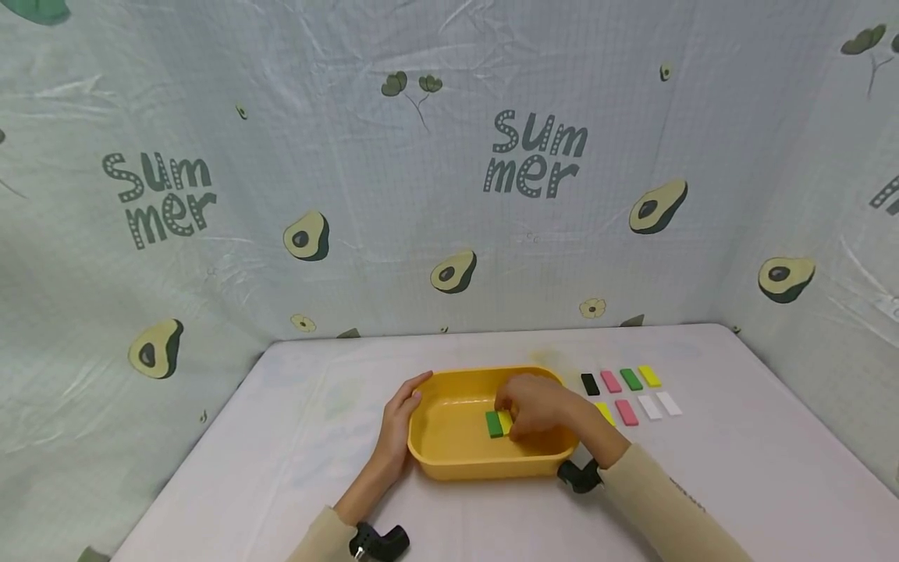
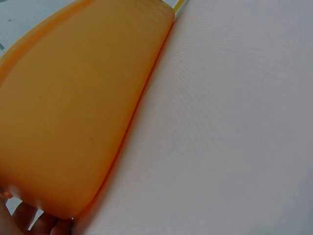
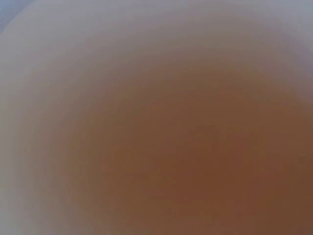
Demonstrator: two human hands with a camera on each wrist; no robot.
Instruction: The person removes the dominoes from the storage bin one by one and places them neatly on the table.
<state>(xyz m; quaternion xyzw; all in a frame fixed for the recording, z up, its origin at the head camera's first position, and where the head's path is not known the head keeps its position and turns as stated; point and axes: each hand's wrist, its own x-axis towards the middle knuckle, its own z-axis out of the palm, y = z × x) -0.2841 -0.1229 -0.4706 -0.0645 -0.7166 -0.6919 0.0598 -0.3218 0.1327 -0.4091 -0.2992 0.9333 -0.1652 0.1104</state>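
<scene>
A yellow plastic tray point(image 1: 460, 471) stands on the table, its outer wall point(image 2: 73, 107) filling much of the left wrist view. My left hand point(image 1: 397, 425) rests against its left end, fingers fairly straight along the wall. Inside the tray, my right hand point(image 1: 539, 402) has its fingers bent down over a small flat yellow block point(image 1: 505, 422), pinching it at both ends. Directly left of that block lies a green block point(image 1: 494, 425), side by side with it. The hand hides part of the tray floor. The right wrist view is only a brownish blur.
Right of the tray, small blocks lie in two rows. Behind are a black block point(image 1: 590, 384), a pink point(image 1: 611, 382), a green point(image 1: 630, 379) and a yellow one point(image 1: 649, 376). In front are a partly hidden yellow, a pink point(image 1: 627, 412) and two white ones.
</scene>
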